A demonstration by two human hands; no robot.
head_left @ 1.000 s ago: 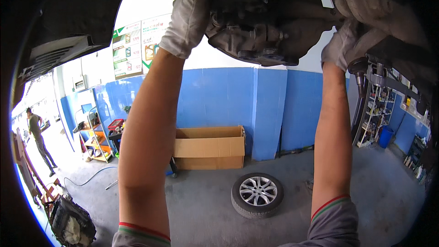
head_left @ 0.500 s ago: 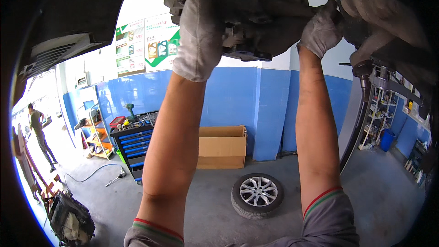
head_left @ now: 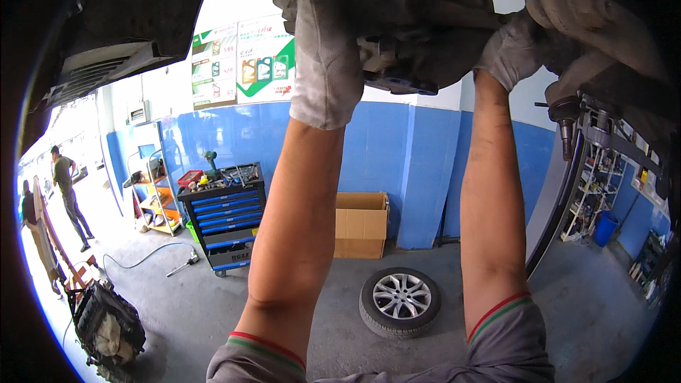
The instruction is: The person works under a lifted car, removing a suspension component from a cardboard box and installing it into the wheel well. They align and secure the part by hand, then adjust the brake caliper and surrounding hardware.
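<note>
Both my hands wear greyish-white gloves and reach up under a raised vehicle. My left hand (head_left: 325, 64) lies against the near left side of a dark metal assembly (head_left: 411, 35), which looks like a gearbox or similar housing with a toothed left edge. Its fingers run up into shadow and are hidden. Right of the housing, my right hand (head_left: 512, 53) is bent closed at a dark part in deep shadow; what it grips is too dark to make out. A ball joint (head_left: 565, 110) with a threaded stud hangs just right of that hand.
A wheel (head_left: 401, 301) lies on the floor below. Behind stand a cardboard box (head_left: 362, 227) and a blue-black tool cabinet (head_left: 225, 220) with tools on top. A hose with an air tool (head_left: 183, 264) lies at left, near a removed black part (head_left: 106, 326). Another person (head_left: 67, 191) stands far left.
Both gloved hands and the dark housing appear shifted right in view, as does the wall behind. My right hand sits deeper in shadow against the dark part.
</note>
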